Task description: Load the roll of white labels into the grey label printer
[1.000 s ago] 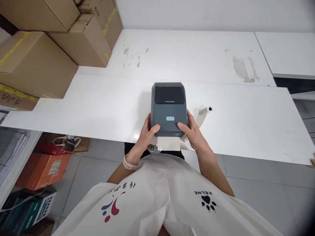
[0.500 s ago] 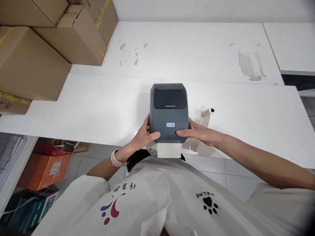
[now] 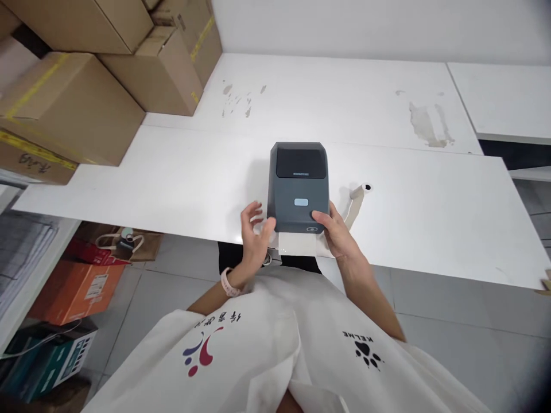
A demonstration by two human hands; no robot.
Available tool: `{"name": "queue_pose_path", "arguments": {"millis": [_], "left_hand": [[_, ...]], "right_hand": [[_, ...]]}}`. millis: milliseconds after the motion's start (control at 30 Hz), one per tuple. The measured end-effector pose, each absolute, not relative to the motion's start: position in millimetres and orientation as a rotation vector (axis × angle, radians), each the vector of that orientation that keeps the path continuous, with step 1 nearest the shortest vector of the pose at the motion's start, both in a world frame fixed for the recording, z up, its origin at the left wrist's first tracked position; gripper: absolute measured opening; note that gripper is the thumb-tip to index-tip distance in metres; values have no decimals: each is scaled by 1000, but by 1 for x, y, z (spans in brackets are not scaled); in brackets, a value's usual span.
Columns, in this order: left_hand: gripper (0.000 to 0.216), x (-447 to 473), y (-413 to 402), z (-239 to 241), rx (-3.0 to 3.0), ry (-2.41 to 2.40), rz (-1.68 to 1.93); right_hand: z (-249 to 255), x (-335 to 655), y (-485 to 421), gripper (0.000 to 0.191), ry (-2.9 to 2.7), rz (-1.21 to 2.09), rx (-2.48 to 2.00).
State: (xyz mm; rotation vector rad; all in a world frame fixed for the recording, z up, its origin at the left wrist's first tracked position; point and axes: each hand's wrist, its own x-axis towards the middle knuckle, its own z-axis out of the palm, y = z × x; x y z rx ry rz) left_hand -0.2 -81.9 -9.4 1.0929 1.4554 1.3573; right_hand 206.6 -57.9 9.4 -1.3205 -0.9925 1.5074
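Observation:
A dark grey label printer (image 3: 297,189), with a dark window and a light blue button on top, is near the table's front edge. A white paper strip (image 3: 297,244) sticks out of its front. My right hand (image 3: 343,236) grips the printer's front right corner, thumb on top and fingers along the side, partly hidden. Beside the left side is my left hand (image 3: 255,241), fingers spread and curled, its thumb at the front left corner; whether it touches I cannot tell. A small paper roll (image 3: 359,192) with an unrolled tail lies right of the printer.
The white table (image 3: 413,229) has peeled patches toward the back. Cardboard boxes (image 3: 86,109) are stacked at its left end. Below on the left, an orange box (image 3: 81,287) and teal boxes (image 3: 60,358) sit by a shelf. Grey floor tiles lie in front.
My left hand has come off the printer's side and its fingers have spread. My right hand stays on the right corner, its forearm now closer to my body. The view has shifted slightly.

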Motion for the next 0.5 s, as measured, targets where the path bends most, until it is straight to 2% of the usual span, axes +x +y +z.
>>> {"name": "queue_pose_path", "arguments": {"millis": [67,200,300,500], "left_hand": [[44,7,-109,-14,972,1529,1481],[54,21,-133,-8,888,1263,1012],[48,35,-126,7,753,1132,863],[43,46,-121,7,720,1126,983]], "right_hand": [[4,200,-62,77,-982,1446,-1304],[1,196,-62,78,-940,1397,-1243],[5,199,-53,81,-983,1363,-1220],[18,200,-28,109,-1083,1270,-1323]]}}
